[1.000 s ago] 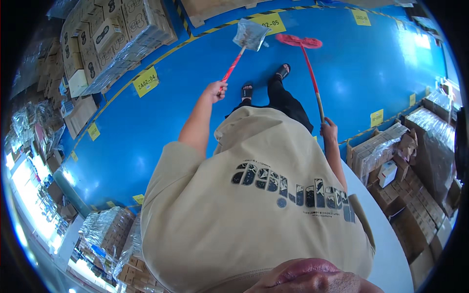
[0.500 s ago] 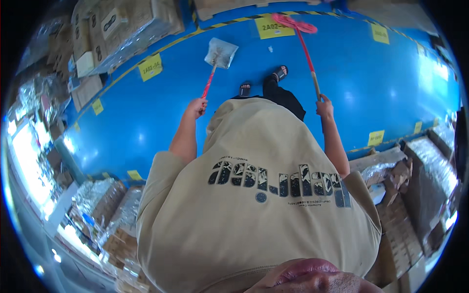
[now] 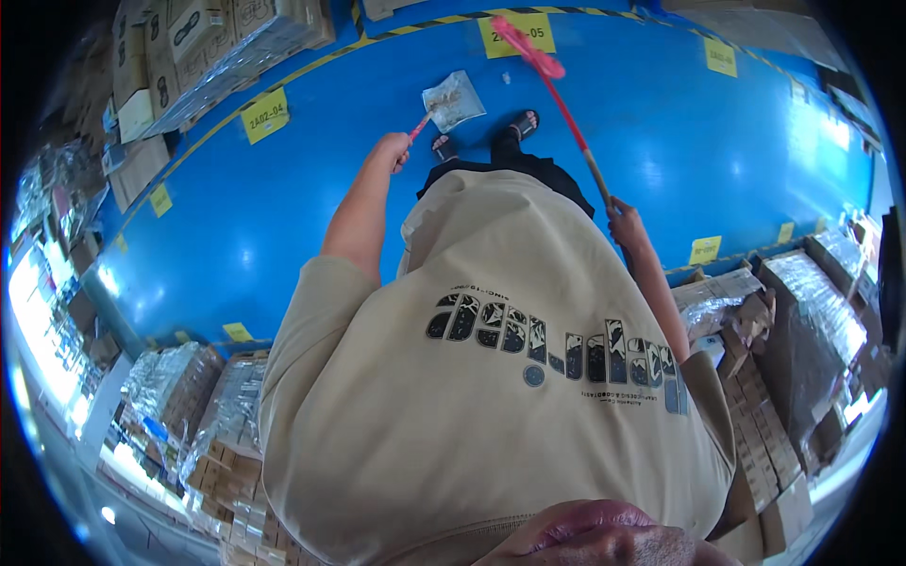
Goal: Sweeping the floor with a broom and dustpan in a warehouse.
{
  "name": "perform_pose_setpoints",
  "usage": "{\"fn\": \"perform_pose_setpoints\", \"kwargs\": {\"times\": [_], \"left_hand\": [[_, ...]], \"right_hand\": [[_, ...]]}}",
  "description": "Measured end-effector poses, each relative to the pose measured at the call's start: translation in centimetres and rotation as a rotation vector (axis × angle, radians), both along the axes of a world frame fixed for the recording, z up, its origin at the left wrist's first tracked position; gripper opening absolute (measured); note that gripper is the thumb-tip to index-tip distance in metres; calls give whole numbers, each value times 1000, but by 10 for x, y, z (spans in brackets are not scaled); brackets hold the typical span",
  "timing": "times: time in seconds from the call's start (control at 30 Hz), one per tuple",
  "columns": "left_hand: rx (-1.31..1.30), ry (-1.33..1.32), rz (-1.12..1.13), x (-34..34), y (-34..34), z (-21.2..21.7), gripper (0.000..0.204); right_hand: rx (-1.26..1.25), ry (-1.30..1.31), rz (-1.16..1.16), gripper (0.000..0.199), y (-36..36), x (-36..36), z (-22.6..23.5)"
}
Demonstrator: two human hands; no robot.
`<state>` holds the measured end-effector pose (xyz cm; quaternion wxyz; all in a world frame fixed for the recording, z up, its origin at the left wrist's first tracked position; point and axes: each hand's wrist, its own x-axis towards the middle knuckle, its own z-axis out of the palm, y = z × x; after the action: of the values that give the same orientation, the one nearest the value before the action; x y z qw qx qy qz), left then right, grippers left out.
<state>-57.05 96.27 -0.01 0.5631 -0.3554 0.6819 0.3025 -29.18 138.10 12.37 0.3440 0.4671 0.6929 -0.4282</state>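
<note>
While the person stands on the blue floor [image 3: 283, 217] between stacked cartons, both hands are busy with sweeping tools. Judged from this view, the step in hand is the gathering of debris: the dustpan [image 3: 454, 99] already carries a little brownish litter, and the broom [image 3: 552, 80] is raised, its pink head tilted up and away from the pan rather than down at the floor. The left hand [image 3: 391, 151] is clenched round the red handle of the dustpan, with the pan itself just beyond the grip, lying flat ahead of the sandalled feet [image 3: 483, 135]. The right hand [image 3: 623, 219] is closed round the lower wooden end of the broom's shaft; the shaft runs up and forward from that grip, red along its far part, ending at the pink head near a yellow floor label [image 3: 517, 34]. Neither grip shows any slack — fingers are wrapped tight on both handles. Any further sweeping would call for the broom head to be brought down to the floor beside the pan's open edge, with the pan held steady and low so nothing spills back out. Shrink-wrapped pallets of cardboard boxes [image 3: 746, 377] stand well behind and to the right of the right grip, others [image 3: 203, 42] off beyond the left one.
</note>
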Motion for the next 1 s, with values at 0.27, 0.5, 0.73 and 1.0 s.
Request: {"fn": "perform_pose_setpoints", "kwargs": {"times": [0.27, 0.5, 0.73, 1.0], "left_hand": [[74, 8, -141, -18, 30, -37, 13], [139, -30, -158, -27, 27, -35, 11], [89, -83, -56, -30, 3, -5, 15], [78, -71, -111, -38, 46, 22, 10]], "right_hand": [[-119, 52, 172, 41, -41, 11, 36], [-412, -42, -97, 41, -49, 28, 86], [-219, 101, -102, 41, -41, 37, 79], [425, 345, 142, 37, 11, 47, 3]]}}
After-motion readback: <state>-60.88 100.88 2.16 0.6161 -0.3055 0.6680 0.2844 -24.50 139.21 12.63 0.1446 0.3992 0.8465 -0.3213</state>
